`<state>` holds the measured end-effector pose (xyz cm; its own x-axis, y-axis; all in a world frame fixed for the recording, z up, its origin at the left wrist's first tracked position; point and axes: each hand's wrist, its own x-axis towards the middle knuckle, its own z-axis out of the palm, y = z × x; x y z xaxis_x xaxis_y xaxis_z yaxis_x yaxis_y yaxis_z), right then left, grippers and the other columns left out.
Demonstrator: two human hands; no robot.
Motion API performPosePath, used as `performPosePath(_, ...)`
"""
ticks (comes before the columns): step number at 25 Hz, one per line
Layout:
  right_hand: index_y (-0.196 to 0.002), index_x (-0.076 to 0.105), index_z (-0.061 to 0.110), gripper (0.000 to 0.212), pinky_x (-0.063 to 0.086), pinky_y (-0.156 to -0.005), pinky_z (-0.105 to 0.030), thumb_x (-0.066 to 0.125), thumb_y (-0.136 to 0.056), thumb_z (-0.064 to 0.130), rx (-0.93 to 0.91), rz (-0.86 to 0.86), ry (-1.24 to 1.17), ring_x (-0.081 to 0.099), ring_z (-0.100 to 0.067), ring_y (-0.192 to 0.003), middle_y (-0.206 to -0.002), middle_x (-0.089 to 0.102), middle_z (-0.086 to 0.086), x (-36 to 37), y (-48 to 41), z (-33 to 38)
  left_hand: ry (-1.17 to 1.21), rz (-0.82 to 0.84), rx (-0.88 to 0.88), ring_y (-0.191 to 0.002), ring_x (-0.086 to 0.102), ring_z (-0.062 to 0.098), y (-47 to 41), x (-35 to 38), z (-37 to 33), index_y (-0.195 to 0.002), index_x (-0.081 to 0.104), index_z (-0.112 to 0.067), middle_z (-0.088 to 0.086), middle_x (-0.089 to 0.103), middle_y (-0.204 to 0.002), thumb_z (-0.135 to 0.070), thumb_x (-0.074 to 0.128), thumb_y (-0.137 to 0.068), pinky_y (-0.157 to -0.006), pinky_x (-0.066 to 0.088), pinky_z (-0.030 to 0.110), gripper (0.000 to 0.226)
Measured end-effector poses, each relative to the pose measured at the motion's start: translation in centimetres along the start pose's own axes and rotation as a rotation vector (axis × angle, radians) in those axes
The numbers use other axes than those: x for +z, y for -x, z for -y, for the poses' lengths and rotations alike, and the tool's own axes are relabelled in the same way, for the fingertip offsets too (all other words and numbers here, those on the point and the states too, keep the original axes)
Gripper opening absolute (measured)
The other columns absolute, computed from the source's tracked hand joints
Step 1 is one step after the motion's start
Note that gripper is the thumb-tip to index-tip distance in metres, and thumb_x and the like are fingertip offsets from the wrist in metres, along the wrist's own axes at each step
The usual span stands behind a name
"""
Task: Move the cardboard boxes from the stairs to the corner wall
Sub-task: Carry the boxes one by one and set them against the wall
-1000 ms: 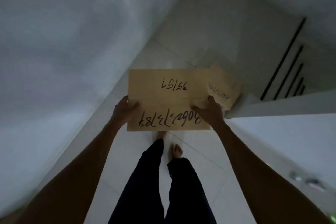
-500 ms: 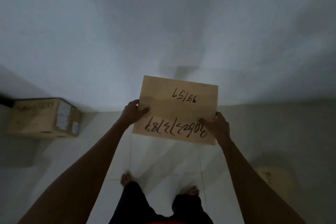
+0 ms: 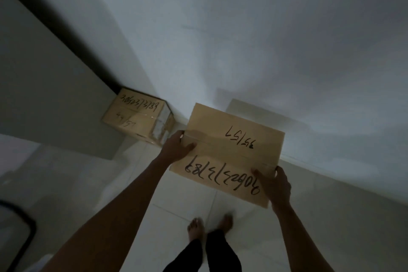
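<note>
I carry a cardboard box [image 3: 231, 146] with black handwritten numbers on its top, held in front of me above the floor. My left hand [image 3: 176, 148] grips its left edge and my right hand [image 3: 273, 185] grips its near right corner. A second cardboard box [image 3: 136, 115], also marked with numbers, sits on the floor in the corner where two walls meet, to the left of the carried box.
A pale wall [image 3: 265, 40] rises straight ahead, and a grey wall [image 3: 44, 86] stands on the left. The floor is of light tiles [image 3: 187, 194]. A dark curved object [image 3: 19, 227] shows at the lower left edge. My bare feet [image 3: 209, 225] stand below the box.
The view has swung from the stairs round to the corner. The box on the floor has come closer and nearer the middle. Both hands have kept their grip on the carried box.
</note>
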<state>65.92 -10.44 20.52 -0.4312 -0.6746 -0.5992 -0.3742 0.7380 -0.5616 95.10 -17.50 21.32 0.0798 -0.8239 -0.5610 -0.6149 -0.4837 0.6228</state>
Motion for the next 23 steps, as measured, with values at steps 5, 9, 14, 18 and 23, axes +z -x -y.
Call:
performPosePath(5,-0.126,0.052,0.012,0.073,0.050,-0.090,-0.047,0.077,-0.070,0.050,0.005,0.010,0.060,0.060,-0.038,-0.109,-0.120,0.065,-0.015,11.7,-7.2,-0.2,-0.010,-0.014,-0.124,-0.121,0.056,0.037,-9.9,0.1,8.0,-0.132,0.040,-0.006,0.019,0.055,-0.135,-0.036,0.068,-0.084,-0.098,0.051,0.052,0.063)
performPosePath(9,-0.131,0.051,0.011,0.077,0.046,-0.090,-0.044,0.078,-0.070,0.050,0.025,0.021,0.093,0.058,-0.039,-0.112,-0.125,0.063,-0.016,23.4,-15.2,-2.3,-0.048,-0.042,-0.140,-0.130,0.049,0.034,-19.9,2.4,16.9,-0.140,0.037,-0.007,0.015,0.049,-0.142,-0.037,0.074,-0.079,-0.105,0.045,0.045,0.077)
performPosePath(14,-0.132,0.048,0.015,0.077,0.049,-0.088,-0.043,0.077,-0.070,0.051,0.081,0.023,0.048,0.059,-0.036,-0.111,-0.123,0.064,-0.013,36.8,-23.5,-6.1,-0.017,-0.003,-0.069,-0.125,0.049,0.019,-31.1,6.0,27.5,-0.136,0.042,-0.014,-0.001,0.052,-0.132,-0.035,0.088,-0.062,-0.108,0.042,0.046,0.089)
performPosePath(18,-0.129,0.048,0.018,0.074,0.053,-0.080,-0.039,0.077,-0.069,0.052,0.087,-0.006,0.062,0.064,-0.034,-0.102,-0.116,0.067,-0.011,44.2,-28.9,-8.3,-0.014,-0.006,-0.069,-0.126,0.049,0.019,-38.7,9.0,35.0,-0.136,0.042,-0.014,0.000,0.053,-0.132,-0.037,0.086,-0.061,-0.107,0.041,0.039,0.090)
performPosePath(23,-0.131,0.048,0.018,0.074,0.054,-0.079,-0.040,0.076,-0.070,0.051,0.086,-0.079,0.114,0.065,-0.033,-0.101,-0.116,0.067,-0.011,48.5,-32.3,-9.4,-0.186,-0.022,-0.183,-0.136,0.037,0.030,-44.9,14.6,43.4,-0.151,0.011,-0.021,0.006,0.033,-0.148,-0.046,0.086,-0.060,-0.111,0.033,0.060,0.121)
